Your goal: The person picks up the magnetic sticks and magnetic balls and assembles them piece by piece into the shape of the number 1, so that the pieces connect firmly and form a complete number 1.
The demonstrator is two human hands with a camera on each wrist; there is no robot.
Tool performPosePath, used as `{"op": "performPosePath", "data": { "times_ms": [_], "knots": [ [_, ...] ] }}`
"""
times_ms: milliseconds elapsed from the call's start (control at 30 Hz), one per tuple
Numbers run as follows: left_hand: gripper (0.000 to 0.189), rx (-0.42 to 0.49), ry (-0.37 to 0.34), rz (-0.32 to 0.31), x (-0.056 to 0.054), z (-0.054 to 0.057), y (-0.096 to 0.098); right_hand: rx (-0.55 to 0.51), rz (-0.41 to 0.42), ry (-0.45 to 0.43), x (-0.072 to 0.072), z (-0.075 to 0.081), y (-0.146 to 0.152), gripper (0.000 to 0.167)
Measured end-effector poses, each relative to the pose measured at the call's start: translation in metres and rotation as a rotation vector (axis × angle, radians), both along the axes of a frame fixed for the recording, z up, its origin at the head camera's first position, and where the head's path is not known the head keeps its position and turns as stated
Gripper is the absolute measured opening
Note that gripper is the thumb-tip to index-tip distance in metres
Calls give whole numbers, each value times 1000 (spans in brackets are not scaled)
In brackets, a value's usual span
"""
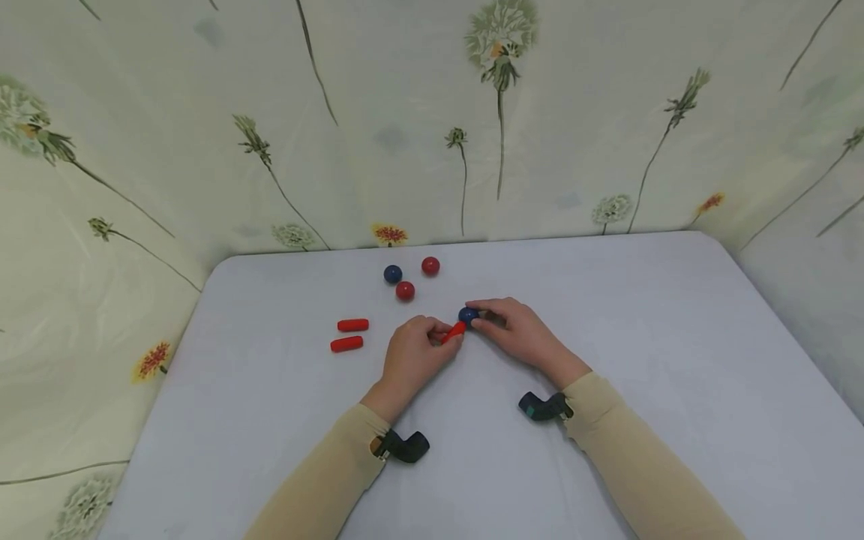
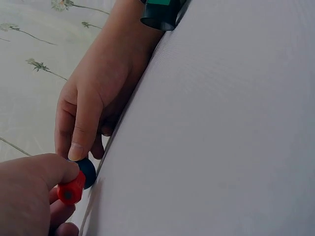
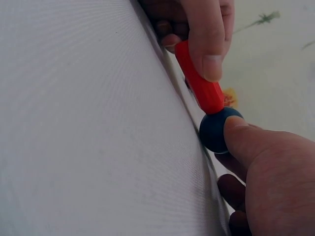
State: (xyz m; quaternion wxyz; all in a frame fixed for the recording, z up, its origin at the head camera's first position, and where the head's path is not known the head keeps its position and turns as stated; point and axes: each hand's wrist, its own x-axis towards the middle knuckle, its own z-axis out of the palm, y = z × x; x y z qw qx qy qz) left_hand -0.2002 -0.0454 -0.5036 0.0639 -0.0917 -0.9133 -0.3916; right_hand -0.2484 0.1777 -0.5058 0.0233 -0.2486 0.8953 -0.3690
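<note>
My left hand point(image 1: 416, 351) pinches a red rod point(image 1: 454, 331) between thumb and fingers; in the right wrist view the red rod point(image 3: 199, 81) has a faceted side. A blue ball point(image 1: 468, 316) is pinched by my right hand point(image 1: 520, 330), with the thumb on its near side. One end of the rod touches the ball point(image 3: 216, 130); whether it sits inside a hole cannot be seen. The left wrist view shows a dark spot in the rod's other end point(image 2: 69, 194), with the ball point(image 2: 87, 172) behind it.
Two red rods point(image 1: 353, 325) point(image 1: 347, 343) lie left of my left hand. Beyond the hands are another blue ball point(image 1: 393, 274) and two red balls point(image 1: 405, 291) point(image 1: 430, 265). A white cloth covers the table point(image 1: 270, 420); a flowered curtain point(image 1: 405, 112) hangs behind it.
</note>
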Motion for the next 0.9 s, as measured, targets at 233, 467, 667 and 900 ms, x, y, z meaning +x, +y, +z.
{"op": "performPosePath", "data": {
  "times_ms": [233,467,667,900],
  "knots": [
    [26,-13,-13,-1,1,2,0,2,-7,0,0,-1,0,42],
    [25,-16,-18,3,2,3,0,-11,-7,22,1,-1,0,43],
    [27,-10,-16,-7,2,3,-1,10,-17,20,0,-2,-1,42],
    [29,-9,-19,-7,2,2,-1,20,-20,7,0,-1,-1,42]
  ]
}}
